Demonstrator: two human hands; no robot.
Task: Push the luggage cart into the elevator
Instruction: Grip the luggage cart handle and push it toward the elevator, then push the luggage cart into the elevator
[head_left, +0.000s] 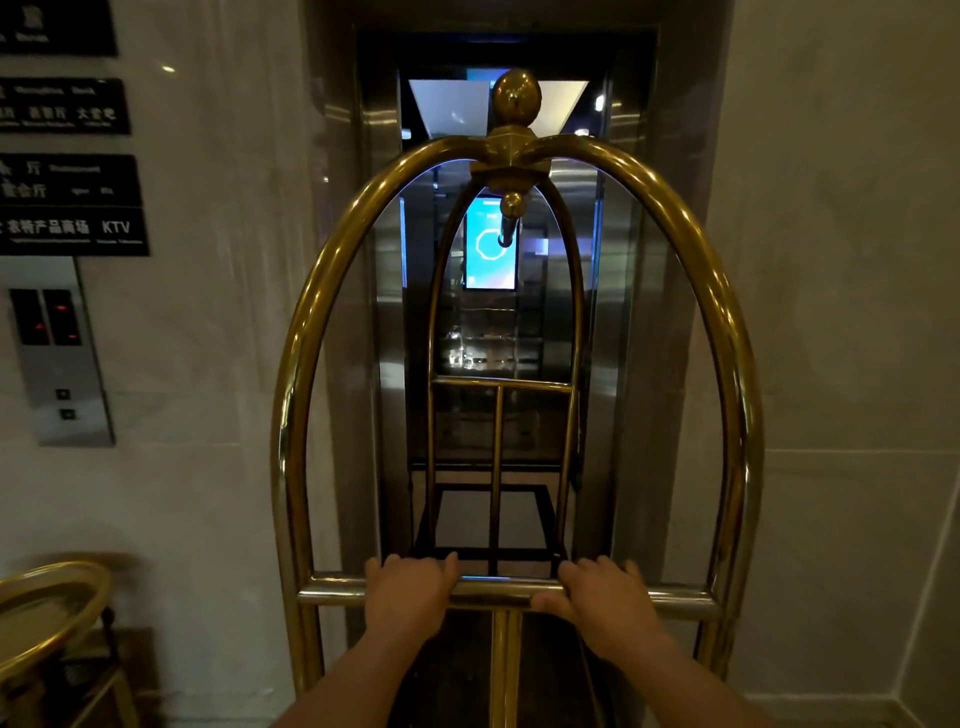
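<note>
A brass luggage cart (291, 374) with two arched hoops and a ball finial fills the middle of the head view. It faces the open elevator (618, 312), whose dark interior shows a lit blue screen (480, 249). The cart's far hoop lies within the doorway. My left hand (408, 592) and my right hand (605, 597) both grip the cart's near horizontal crossbar (498, 592), side by side around its centre post. I see no luggage on the cart.
Steel door frames stand close to both sides of the cart. An elevator call panel (62, 364) and black signs (72, 208) hang on the left marble wall. A round brass-rimmed stand (52, 618) sits at the lower left. A marble wall is on the right.
</note>
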